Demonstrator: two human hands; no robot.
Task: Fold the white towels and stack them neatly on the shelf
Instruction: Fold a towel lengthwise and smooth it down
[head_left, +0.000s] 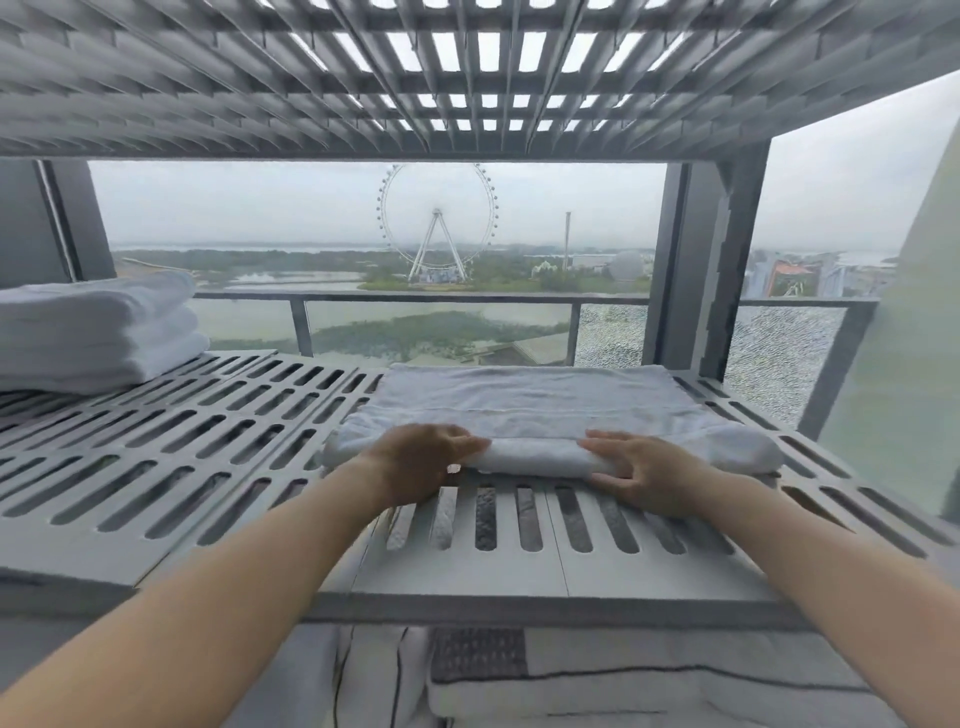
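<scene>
White towel (545, 410) — folded, on the slatted shelf (208, 441), right half. Your left hand (421, 460) and right hand (647, 470) press its near fold, each grip apart, fingers straight. Towel stack (93, 332) — shelf's far left.

I count one left hand (422, 457), one right hand (644, 470), one towel (545, 410), one towel stack (93, 332), one shelf (208, 447), one Ferris wheel (436, 218).

Left grip (423, 460), right grip (644, 470), both flat

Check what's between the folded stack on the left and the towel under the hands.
Only bare slotted shelf; the stack and the towel lie apart with nothing between them, as the head view shows.
</scene>
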